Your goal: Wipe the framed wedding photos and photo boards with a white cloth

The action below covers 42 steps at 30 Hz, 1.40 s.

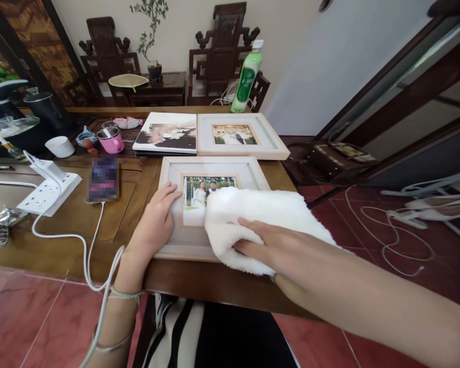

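Observation:
A pale wooden picture frame [193,243] with a photo of a couple lies flat near the table's front edge. My left hand [160,217] rests on its left side, fingers stretched out over the border. A fluffy white cloth [270,207] is bunched in my right hand [255,239] and lies over the frame's right half, hiding part of the photo. Some of my right fingers sink into the folds and cannot be seen. Behind it lie a second framed photo [268,135] and a white panel with a picture [168,132], side by side.
A green bottle [247,79] stands at the table's far edge. Leftward are a pink mug [111,140], a white cup [60,147], a phone [103,179] on a charging cable, and a power strip [49,189]. A white cable [86,255] loops beside my left forearm.

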Each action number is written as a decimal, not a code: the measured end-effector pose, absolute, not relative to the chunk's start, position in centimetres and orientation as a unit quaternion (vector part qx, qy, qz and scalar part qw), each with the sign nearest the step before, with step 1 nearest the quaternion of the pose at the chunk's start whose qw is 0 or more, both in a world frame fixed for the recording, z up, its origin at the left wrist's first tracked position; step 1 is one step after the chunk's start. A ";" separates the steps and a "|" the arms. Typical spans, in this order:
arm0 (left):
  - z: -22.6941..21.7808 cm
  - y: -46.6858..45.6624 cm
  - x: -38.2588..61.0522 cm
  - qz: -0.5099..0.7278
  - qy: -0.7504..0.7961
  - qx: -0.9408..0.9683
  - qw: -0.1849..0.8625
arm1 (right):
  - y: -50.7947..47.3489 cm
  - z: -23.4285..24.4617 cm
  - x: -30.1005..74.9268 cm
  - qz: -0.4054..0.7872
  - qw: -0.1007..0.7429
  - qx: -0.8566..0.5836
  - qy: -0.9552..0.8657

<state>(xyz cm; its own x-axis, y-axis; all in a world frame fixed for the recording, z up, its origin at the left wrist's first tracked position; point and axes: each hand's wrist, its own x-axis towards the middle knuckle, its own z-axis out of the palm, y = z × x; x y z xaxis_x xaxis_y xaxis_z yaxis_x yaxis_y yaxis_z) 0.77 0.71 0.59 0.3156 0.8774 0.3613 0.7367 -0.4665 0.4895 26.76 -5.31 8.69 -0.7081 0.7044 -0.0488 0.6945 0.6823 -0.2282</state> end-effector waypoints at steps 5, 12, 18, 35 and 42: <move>0.6 0.7 0.8 0.299 0.503 0.803 0.115 | -2.4 8.1 26.3 0.105 -0.039 -0.431 -0.896; 0.7 0.6 0.8 0.302 0.506 0.800 0.117 | 1.3 6.2 25.2 0.028 0.003 -0.424 -0.905; 0.6 0.6 0.9 0.305 0.505 0.800 0.112 | -1.5 7.2 25.5 0.077 -0.019 -0.411 -0.908; 0.7 0.5 0.7 0.305 0.507 0.796 0.127 | -0.3 7.8 26.0 0.081 -0.017 -0.419 -0.904; 0.7 0.5 0.7 0.308 0.505 0.797 0.125 | -1.8 8.0 25.7 0.086 -0.052 -0.432 -0.896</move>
<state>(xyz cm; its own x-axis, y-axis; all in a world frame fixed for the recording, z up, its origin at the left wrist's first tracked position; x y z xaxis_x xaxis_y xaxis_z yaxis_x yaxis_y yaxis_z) 0.69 0.53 0.72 0.3002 0.8816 0.3644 0.7276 -0.4586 0.5102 25.66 -1.76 7.99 -0.6210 0.7657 -0.1673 0.7836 0.6117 -0.1087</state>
